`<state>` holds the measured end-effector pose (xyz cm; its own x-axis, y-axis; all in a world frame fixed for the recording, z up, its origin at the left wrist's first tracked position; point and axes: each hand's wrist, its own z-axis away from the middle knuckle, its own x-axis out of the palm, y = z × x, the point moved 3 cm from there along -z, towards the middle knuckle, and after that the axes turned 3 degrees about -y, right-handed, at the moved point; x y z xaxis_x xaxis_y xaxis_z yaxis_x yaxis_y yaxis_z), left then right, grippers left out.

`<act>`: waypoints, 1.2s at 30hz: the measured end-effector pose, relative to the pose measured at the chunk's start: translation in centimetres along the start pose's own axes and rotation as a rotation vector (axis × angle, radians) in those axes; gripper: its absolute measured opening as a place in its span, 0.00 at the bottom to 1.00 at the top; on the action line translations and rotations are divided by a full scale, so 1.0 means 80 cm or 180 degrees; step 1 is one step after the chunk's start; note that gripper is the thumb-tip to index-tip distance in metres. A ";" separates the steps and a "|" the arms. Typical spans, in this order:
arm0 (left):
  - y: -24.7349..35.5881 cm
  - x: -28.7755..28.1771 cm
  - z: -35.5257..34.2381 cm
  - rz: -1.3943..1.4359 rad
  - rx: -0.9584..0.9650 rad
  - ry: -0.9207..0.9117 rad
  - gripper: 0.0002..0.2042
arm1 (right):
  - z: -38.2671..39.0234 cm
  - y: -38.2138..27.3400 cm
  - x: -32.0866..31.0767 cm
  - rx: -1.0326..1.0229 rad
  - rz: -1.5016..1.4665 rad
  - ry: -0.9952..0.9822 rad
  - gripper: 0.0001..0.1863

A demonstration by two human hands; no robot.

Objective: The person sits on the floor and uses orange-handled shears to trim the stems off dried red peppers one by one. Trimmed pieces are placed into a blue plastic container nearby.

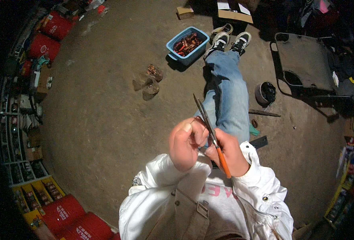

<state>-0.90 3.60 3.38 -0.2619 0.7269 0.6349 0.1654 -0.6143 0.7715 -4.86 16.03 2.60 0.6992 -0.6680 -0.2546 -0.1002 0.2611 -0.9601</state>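
Note:
My right hand [233,154] is closed around a pair of long, dark-bladed scissors [204,113] with an orange handle. The blades slant up and to the left, in front of my jeans. Close against them on the left, my left hand [183,144] is closed in a pinch. A thin, dark, wire-like strand [193,120] shows at its fingertips; what else lies inside the fingers is hidden. Both hands are held together above my lap.
Beyond my hands stands a blue plastic tub [178,56] of reddish-brown scraps. Small clear bags [151,89] lie on the floor to the left. At right are a round pot [261,96], a dark rod [265,113] and a folding chair [305,60]. Red drums [44,46] line the left.

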 end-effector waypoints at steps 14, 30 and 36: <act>-0.014 -0.016 -0.022 0.0730 -0.0309 -0.0044 0.18 | -0.008 0.010 0.016 0.1094 -0.3372 -0.0645 0.22; -0.014 -0.003 -0.018 -0.0548 -0.0254 -0.0148 0.18 | -0.035 -0.012 -0.034 0.0552 -0.2422 0.0334 0.13; -0.019 -0.006 -0.018 -0.0462 -0.0995 -0.0700 0.17 | -0.037 -0.005 -0.042 0.0256 -0.2094 0.0620 0.13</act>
<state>-2.40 3.72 1.87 -0.0462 0.8404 0.5401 -0.1641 -0.5397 0.8257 -9.27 16.14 3.52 0.4560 -0.8163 0.3546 0.3594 -0.1957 -0.9125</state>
